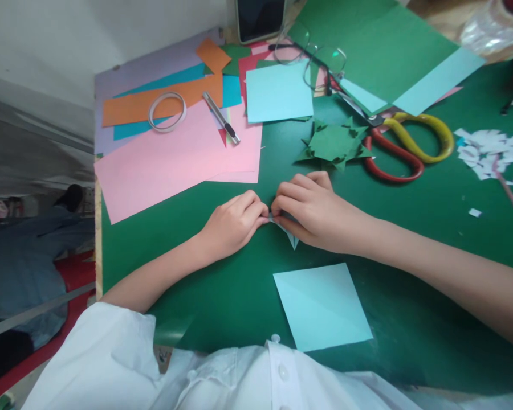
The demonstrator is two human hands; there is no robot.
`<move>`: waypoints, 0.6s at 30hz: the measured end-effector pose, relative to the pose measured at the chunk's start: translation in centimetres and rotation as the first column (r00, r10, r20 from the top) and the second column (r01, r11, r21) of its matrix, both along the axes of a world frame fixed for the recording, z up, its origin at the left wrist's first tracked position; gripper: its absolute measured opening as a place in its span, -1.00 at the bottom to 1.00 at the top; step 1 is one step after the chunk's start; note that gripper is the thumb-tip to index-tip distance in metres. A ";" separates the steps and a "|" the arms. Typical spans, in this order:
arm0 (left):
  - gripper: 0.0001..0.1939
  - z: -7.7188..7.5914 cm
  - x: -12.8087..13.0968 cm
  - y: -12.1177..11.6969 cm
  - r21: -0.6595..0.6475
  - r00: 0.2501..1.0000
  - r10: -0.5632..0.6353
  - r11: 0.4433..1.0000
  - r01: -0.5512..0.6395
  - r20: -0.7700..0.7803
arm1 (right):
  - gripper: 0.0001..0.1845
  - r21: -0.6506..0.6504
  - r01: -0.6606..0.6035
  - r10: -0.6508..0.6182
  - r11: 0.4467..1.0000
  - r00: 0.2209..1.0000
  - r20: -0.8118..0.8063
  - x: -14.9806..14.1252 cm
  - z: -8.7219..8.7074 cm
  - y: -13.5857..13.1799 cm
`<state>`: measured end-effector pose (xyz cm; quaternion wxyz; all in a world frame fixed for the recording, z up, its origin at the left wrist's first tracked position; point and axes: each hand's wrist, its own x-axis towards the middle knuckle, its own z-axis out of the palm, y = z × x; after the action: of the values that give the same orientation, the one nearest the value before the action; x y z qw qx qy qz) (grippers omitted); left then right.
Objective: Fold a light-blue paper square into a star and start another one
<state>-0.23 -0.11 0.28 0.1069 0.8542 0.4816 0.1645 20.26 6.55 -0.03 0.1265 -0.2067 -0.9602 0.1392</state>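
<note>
With our left hand (235, 222) and right hand (312, 210) we pinch a small folded paper (291, 238) (pale blue, mostly hidden) at the desk (222, 302), a light-blue sheet (322, 307) lying nearer us.

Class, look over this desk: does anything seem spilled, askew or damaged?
White scraps lie strewn at right, with one stray bit apart, looking spilled. Glasses lie among papers near the scissors' blades, perhaps an odd, risky spot. The held folded paper is too hidden to judge for damage.
</note>
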 end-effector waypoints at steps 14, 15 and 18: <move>-0.76 2.1 0.8 0.3 -0.303 0.950 0.064 0.940 -0.160 -0.305 | -0.76 -0.072 0.000 -0.002 0.997 1.000 -0.024 -0.4 -0.3 0.1; -0.76 2.1 0.8 0.2 -0.310 0.951 0.072 0.936 -0.169 -0.300 | -0.76 -0.076 0.000 -0.002 0.997 1.000 -0.027 -0.4 -0.3 0.1; -0.79 2.1 1.0 0.1 -0.309 0.953 0.106 0.931 -0.196 -0.285 | -0.79 -0.096 0.006 -0.010 0.995 0.999 -0.038 -0.4 -0.3 0.0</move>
<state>0.78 -0.03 2.40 0.1721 0.7979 0.5772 -0.0265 19.86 6.59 -0.32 0.1357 -0.2136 -0.9489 0.1884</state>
